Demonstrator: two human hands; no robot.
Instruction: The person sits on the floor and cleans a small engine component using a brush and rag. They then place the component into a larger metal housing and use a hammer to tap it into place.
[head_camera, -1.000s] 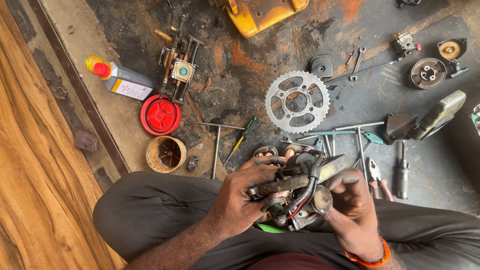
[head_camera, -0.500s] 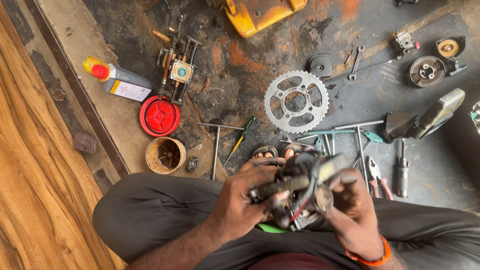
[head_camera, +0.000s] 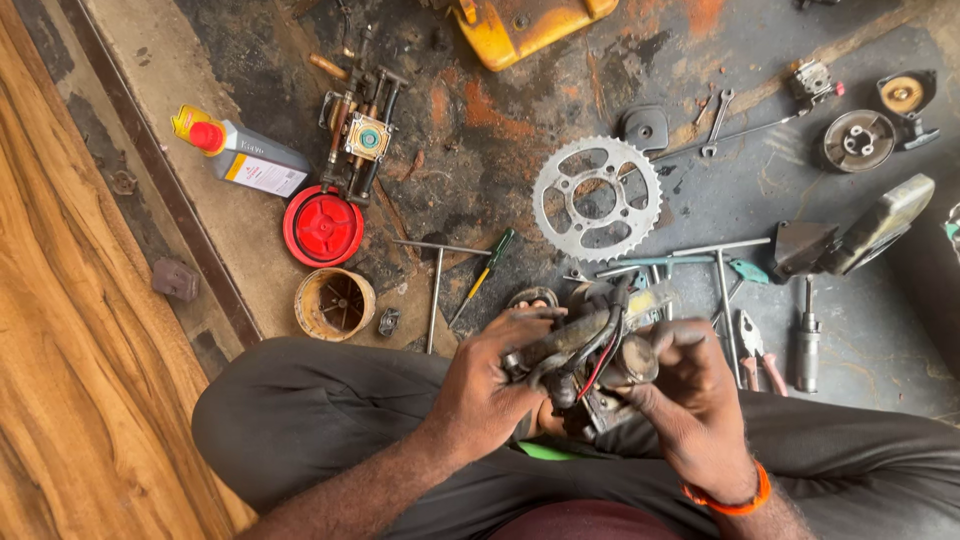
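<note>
Both hands have lifted slightly, the left hand (head_camera: 490, 385) and right hand (head_camera: 690, 400) closed around the greasy grey metal engine part (head_camera: 585, 360) lying sideways between them.

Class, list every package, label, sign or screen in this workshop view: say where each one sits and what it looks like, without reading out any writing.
Oil bottle: lying on its side at the upper left of the floor, grey body, red cap, yellow collar.
Label: on that bottle's side, a white rectangle with a yellow edge.
No signs or screens in view.
</note>
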